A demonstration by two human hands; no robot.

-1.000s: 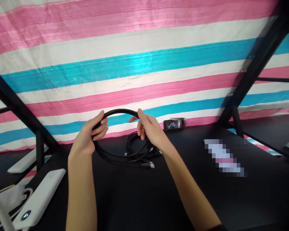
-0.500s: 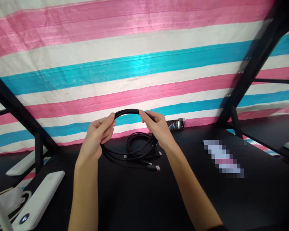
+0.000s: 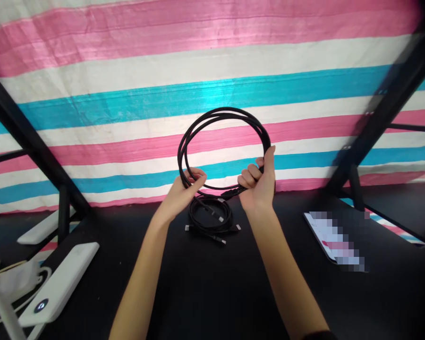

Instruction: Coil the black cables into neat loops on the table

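A black cable (image 3: 230, 111) is wound into a wide ring of several loops, held upright above the table. My right hand (image 3: 258, 184) is closed round the ring's right side, fingers curled and thumb pointing up along the bundle. On the lower left of the ring, my left hand (image 3: 187, 191) has the loops between its thumb and fingers. One plug of the held cable (image 3: 216, 216) hangs below the ring. Just under it, a second coiled black cable (image 3: 210, 225) lies on the black table (image 3: 205, 293), with its light metal plugs showing.
A white power bank-like device (image 3: 62, 283) lies at the left, near a white adapter and cords (image 3: 17, 281). At the right is a phone (image 3: 326, 241) with its screen blurred out. Black metal posts (image 3: 378, 108) flank a striped sheet (image 3: 127, 113) behind.
The cable ring has swung up from hanging below my hands to standing above them. Both hands have shifted right, and the second coil on the table shows more fully. The view moved slightly.
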